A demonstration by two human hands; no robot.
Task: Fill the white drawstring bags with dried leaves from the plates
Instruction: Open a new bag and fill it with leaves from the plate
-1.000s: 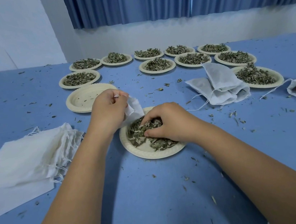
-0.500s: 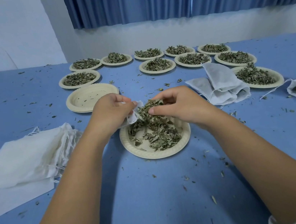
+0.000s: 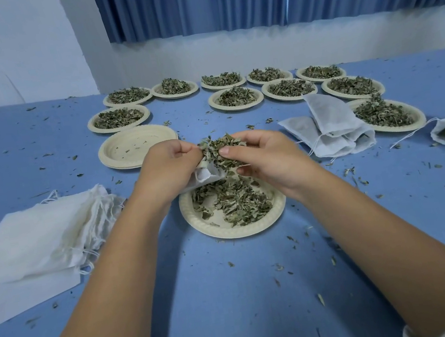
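Currently, the left hand (image 3: 171, 165) is gripping the white drawstring bag (image 3: 205, 174) by its rim, with fingers curled round the fabric. It is holding the bag's mouth just above the far edge of the near plate (image 3: 224, 231). The right hand (image 3: 265, 157) is pinching a clump of dried leaves (image 3: 222, 151) between thumb and curled fingers, and the clump is touching the bag's mouth. Loose leaves (image 3: 236, 199) are lying on the near plate below both hands. A stack of empty bags (image 3: 40, 234) is lying to the left, and an empty plate (image 3: 118, 156) is sitting beyond the left hand. Three filled bags (image 3: 331, 125) are resting to the right, overlapping a filled plate (image 3: 390, 116). Leaf fragments are lying scattered over the blue table (image 3: 232, 294).
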